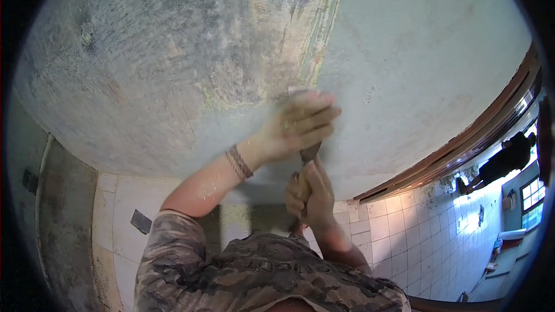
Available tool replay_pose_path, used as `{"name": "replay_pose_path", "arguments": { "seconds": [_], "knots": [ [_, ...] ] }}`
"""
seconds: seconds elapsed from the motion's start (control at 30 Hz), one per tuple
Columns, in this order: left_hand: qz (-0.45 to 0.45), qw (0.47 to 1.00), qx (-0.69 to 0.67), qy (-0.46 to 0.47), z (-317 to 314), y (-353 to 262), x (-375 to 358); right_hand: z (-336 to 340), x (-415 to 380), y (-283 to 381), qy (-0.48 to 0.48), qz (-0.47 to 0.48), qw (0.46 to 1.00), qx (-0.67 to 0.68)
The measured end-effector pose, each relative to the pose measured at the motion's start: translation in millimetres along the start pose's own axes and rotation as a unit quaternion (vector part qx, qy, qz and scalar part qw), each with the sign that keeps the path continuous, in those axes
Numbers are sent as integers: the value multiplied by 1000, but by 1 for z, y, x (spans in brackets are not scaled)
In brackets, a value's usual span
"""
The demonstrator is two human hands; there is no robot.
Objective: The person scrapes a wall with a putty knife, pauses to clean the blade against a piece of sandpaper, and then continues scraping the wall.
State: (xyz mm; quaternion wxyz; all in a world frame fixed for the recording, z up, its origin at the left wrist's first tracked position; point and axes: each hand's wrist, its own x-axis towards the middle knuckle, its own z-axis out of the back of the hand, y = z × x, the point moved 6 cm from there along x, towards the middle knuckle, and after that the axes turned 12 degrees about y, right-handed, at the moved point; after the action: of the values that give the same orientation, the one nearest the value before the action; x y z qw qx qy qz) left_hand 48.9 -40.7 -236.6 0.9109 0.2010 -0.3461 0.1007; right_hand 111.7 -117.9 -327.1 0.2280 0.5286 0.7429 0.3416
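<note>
Nearest, the right hand [310,196] was clenched round the handle of the scraper [306,156] — its long axis upright, blade pointing up against the wall [173,63] — while the left hand [300,124] pressed its flattened fingers [315,117] on the blade, with a tiled floor [416,237] beyond.

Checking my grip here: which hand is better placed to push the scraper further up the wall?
Probably the right hand: it grips the scraper by its handle. The left hand lies flat over the blade against the wall, placed only to press.
</note>
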Motion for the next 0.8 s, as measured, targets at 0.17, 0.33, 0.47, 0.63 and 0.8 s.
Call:
{"name": "replay_pose_path", "arguments": {
  "seconds": [0.17, 0.33, 0.47, 0.63, 0.8],
  "knots": [
    [-11, 999, -48, 4, 11, 5, 23, -15, 1, 20, -17, 23, 999, 27],
    [-7, 999, -32, -29, -7, -4, -5, 0, -3, 2, 17, 19, 1000, 15],
    [-31, 998, -49, -18, 12, 14, 26, -11, 10, 22, 39, 51, 998, 29],
    [-21, 999, -31, -4, -3, 3, 9, -1, 2, 8, 18, 23, 999, 41],
    [-52, 991, -107, -69, 8, 20, 27, -17, 8, 26, 23, 29, 998, 47]
  ]
}}
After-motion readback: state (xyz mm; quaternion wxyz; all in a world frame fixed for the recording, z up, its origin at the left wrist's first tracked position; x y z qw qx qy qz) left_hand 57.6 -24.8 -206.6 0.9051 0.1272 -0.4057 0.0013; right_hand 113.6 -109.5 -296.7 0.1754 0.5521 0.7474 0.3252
